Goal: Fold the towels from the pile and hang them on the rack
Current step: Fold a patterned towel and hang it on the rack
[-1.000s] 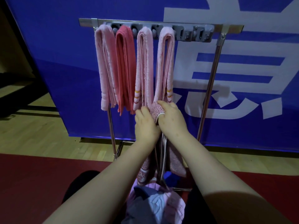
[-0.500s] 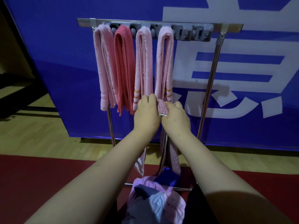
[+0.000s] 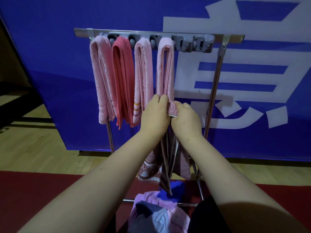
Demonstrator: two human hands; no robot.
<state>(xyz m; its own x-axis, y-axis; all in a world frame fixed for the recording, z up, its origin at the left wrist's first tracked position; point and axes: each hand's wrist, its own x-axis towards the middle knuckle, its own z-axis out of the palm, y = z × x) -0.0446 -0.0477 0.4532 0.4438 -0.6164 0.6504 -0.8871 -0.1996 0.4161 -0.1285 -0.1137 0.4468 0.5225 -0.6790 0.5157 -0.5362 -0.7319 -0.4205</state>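
My left hand [image 3: 155, 115] and my right hand [image 3: 185, 118] pinch the top edge of a patterned pink-and-maroon towel [image 3: 173, 111], side by side. The towel hangs down between my forearms, its lower part [image 3: 149, 167] swinging above the pile. The metal rack [image 3: 218, 37] stands in front of me with several folded towels on its left half: a pale pink one [image 3: 99, 78], a coral one [image 3: 122, 78], and two more pink ones [image 3: 143, 76] [image 3: 165, 69]. My hands are just below the rightmost hung towel. The pile [image 3: 158, 214] of purple, grey and blue towels lies at the bottom centre.
A blue banner [image 3: 50, 47] with large white characters stands right behind the rack. The rack's right half has free grey hooks [image 3: 193, 45]. Wooden floor [image 3: 33, 148] lies to the left, a red mat [image 3: 33, 190] under me. Dark furniture [image 3: 10, 91] is at far left.
Both hands have lifted the patterned towel higher, toward the hung towels' bottom edges. Its lower end has come up off the pile and hangs free.
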